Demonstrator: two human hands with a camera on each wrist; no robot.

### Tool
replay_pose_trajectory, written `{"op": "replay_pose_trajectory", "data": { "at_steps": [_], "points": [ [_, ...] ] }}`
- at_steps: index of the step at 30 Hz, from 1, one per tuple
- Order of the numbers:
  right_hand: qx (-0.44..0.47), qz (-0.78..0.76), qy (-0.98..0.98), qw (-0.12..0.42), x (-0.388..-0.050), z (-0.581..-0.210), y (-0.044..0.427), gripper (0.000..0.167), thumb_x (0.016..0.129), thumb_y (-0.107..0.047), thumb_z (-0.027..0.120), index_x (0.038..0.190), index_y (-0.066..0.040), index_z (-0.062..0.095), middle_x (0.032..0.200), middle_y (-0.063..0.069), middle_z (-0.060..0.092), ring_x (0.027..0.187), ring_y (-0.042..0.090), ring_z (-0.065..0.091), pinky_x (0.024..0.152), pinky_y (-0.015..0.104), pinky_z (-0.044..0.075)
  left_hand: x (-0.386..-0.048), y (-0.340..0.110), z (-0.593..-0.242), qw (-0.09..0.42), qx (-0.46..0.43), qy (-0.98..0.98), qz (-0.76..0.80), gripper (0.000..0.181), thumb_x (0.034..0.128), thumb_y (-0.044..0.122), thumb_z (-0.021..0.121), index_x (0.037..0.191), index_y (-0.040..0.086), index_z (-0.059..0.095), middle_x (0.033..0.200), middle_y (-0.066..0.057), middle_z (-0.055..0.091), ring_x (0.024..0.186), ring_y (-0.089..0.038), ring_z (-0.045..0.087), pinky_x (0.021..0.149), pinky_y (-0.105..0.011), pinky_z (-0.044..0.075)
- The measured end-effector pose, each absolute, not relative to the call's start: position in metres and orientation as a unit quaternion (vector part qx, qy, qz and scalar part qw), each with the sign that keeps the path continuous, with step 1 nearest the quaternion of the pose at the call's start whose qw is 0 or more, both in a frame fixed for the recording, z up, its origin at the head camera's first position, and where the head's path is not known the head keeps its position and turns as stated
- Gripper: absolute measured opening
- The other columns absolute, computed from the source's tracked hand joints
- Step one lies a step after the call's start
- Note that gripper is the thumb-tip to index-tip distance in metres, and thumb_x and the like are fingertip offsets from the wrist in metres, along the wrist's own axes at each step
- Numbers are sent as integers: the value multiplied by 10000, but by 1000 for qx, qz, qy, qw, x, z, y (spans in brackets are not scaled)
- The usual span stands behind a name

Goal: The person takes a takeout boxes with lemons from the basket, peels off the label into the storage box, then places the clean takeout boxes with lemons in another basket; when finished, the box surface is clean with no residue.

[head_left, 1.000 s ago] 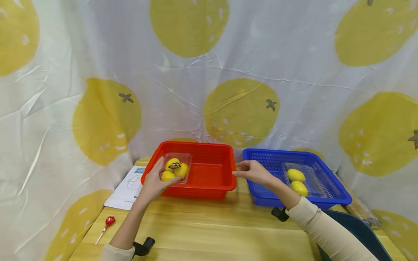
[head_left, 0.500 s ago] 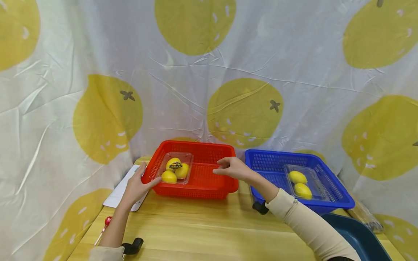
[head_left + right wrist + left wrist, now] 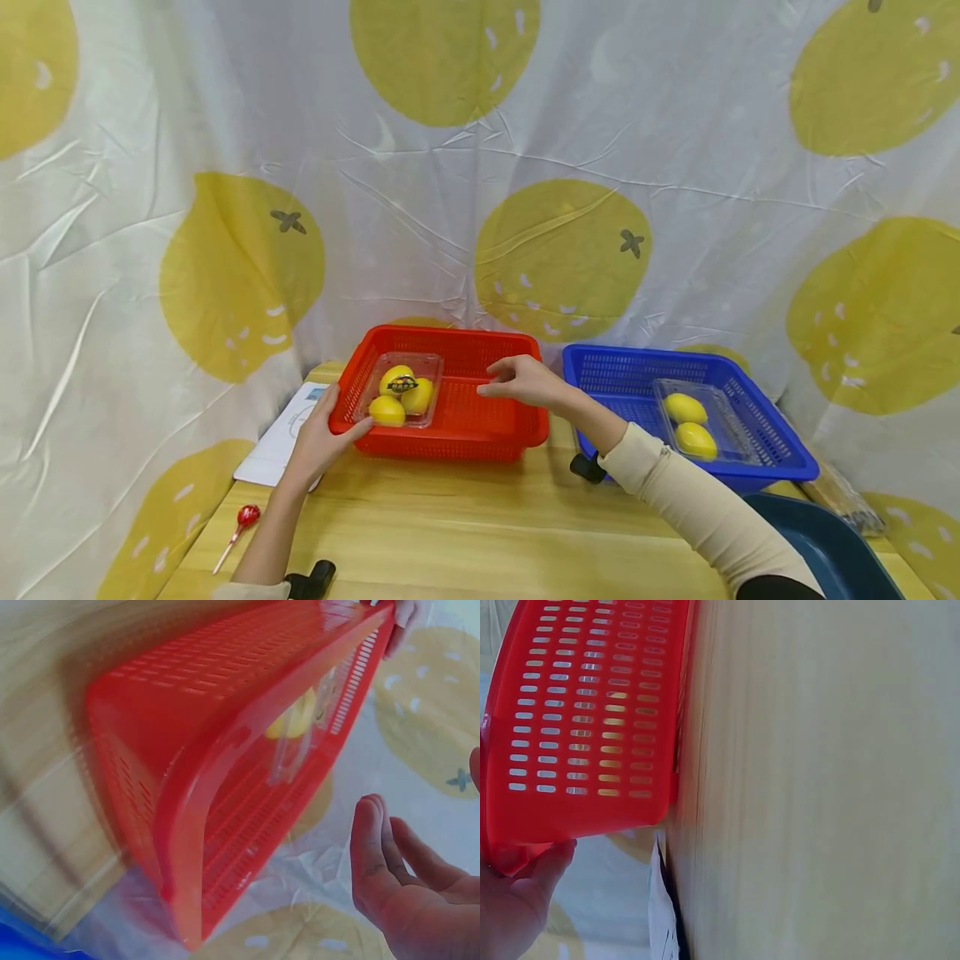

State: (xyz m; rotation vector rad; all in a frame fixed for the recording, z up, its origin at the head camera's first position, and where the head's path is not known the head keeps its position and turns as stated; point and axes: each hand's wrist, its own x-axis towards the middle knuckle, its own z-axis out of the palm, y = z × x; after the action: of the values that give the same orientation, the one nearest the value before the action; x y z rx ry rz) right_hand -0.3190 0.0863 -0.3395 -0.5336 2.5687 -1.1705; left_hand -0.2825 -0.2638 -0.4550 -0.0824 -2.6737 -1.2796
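We see the left hand (image 3: 321, 440) spread around the near left corner of the red perforated plastic basket (image 3: 465, 437), thumb and fingers apart and touching its rim. The right hand (image 3: 527, 385) hovers over the basket's right side, fingers loosely bent, holding nothing. The basket rests on the pale wooden table (image 3: 450, 521); inside, at its left end, sits a clear plastic tray (image 3: 423, 364) with three yellow lemons (image 3: 417, 396).

With contact at one corner only, we judge that a push or pull there could swivel the basket and slide the tray or roll the lemons. The black wrist mount (image 3: 587, 468) near the blue perforated plastic basket (image 3: 611, 377) could snag that rim if the right arm drops, and the left forearm could knock the red lollipop (image 3: 248, 515).

A dark label (image 3: 402, 385) on the tray bears lettering too small for us to read; print on the white sheet (image 3: 272, 446) is illegible too.
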Motion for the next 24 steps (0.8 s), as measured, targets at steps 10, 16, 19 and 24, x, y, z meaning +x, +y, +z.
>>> {"op": "replay_pose_trajectory", "data": {
  "at_steps": [10,16,19,24],
  "points": [
    [-172,-395,888,162,-350,-334,57,585,867,-395,711,1318,-42,591,1207,94,673,944,183,672,873,344,570,-283,-263,-457,90,-24,-894,-439,1001,857,498,679,1555,18,144,1629,-195,135,1442,-436,250,1110,-616,340],
    [-168,-403,881,184,-371,-336,33,619,870,-398,707,1320,7,580,1313,126,619,1025,224,662,919,361,561,-281,-262,-457,97,-25,-892,-441,998,852,489,692,1550,10,164,1627,-194,147,1450,-444,234,1113,-625,327],
    [-163,-400,882,191,-382,-342,24,606,857,-414,718,1285,2,614,1299,125,625,999,218,668,904,350,567,-282,-261,-457,99,-24,-890,-444,989,851,473,699,1548,10,173,1627,-189,153,1449,-441,242,1112,-618,335],
    [-160,-381,889,197,-396,-352,10,431,836,-419,738,938,0,719,821,15,637,770,165,631,787,297,577,-282,-262,-458,94,-15,-889,-447,970,851,441,708,1550,23,182,1633,-165,154,1452,-422,252,1105,-586,364]
  ]
}}
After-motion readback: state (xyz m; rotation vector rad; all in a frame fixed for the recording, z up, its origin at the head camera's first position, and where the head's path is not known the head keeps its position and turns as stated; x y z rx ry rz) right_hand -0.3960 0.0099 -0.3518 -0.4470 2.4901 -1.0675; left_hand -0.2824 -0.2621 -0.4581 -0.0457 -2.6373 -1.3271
